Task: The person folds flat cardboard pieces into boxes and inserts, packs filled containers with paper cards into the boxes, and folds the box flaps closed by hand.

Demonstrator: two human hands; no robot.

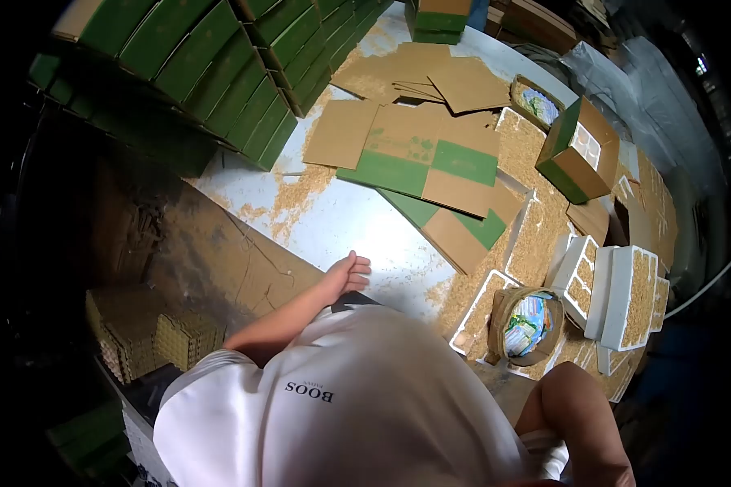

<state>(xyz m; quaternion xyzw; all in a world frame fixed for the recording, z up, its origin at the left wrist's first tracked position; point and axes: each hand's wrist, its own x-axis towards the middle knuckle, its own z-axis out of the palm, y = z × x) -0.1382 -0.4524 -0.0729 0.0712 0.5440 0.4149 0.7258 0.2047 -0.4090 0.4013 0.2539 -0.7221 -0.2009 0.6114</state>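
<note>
My left hand (349, 273) is just in front of my white shirt, at the near edge of the white table (357, 219). Its fingers are partly spread and slightly curled, with nothing in them. Flat cardboard pieces with green printing (430, 150) lie on the table beyond it, overlapping one another. My right arm is bent at the lower right, and its hand does not show. The nearest thing to that arm is a round brown container (503, 325) holding colourful packets (529, 325).
Green boxes (211, 73) are stacked at the upper left. On the right are white foam trays (629, 296) with sawdust-like material and an open green-and-brown box (556, 162). A second packet container (536, 101) is farther back. Textured trays (130, 325) stand at lower left.
</note>
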